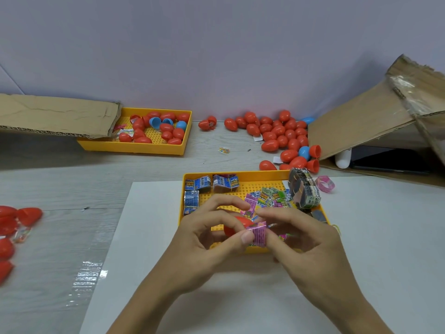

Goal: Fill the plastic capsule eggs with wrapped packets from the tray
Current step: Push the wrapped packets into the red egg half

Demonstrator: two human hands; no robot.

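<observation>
A yellow pegged tray sits just beyond my hands, holding blue wrapped packets at its left and several pink and green packets at its right. My left hand grips a red capsule egg half, mostly hidden by its fingers. My right hand pinches a pink wrapped packet right at the egg's mouth, and my left thumb touches that packet too. A banded stack of packets leans on the tray's right rim.
A heap of red and blue eggs lies at the back right beside a tipped cardboard box. A second yellow tray with eggs stands back left under cardboard. More red eggs lie at the left edge. A pink bangle lies right of the tray.
</observation>
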